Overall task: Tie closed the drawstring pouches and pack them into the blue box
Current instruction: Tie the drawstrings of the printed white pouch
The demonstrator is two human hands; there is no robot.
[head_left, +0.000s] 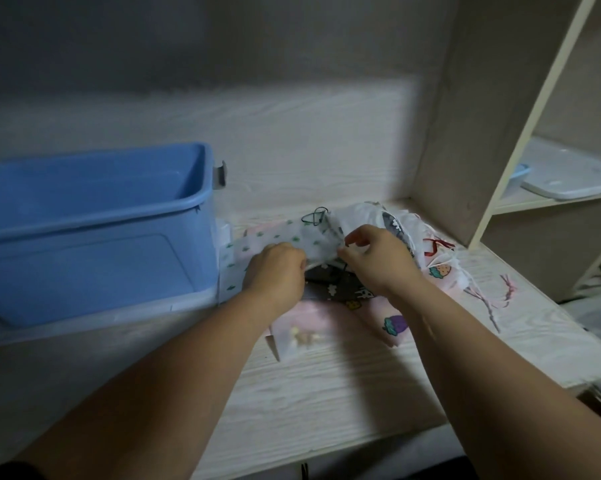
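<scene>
A white drawstring pouch with small green prints (292, 237) lies on top of a heap of pouches in the middle of the shelf. My left hand (278, 268) grips its near edge, fingers curled. My right hand (375, 258) pinches the same pouch's edge between thumb and fingers. A dark green cord (314, 216) loops at the pouch's far end. Under it lie a dark grey pouch (340, 289), a pink pouch (309, 323) and a white fruit-print pouch (441, 271). The blue box (94, 202) stands open at the left, and no pouch shows inside it.
The wooden shelf (326, 386) has bare surface in front of the heap. A vertical divider panel (465, 133) rises at the right. Beyond it a white lid (569, 178) rests on a side shelf. Loose ribbons (499, 299) trail at the right.
</scene>
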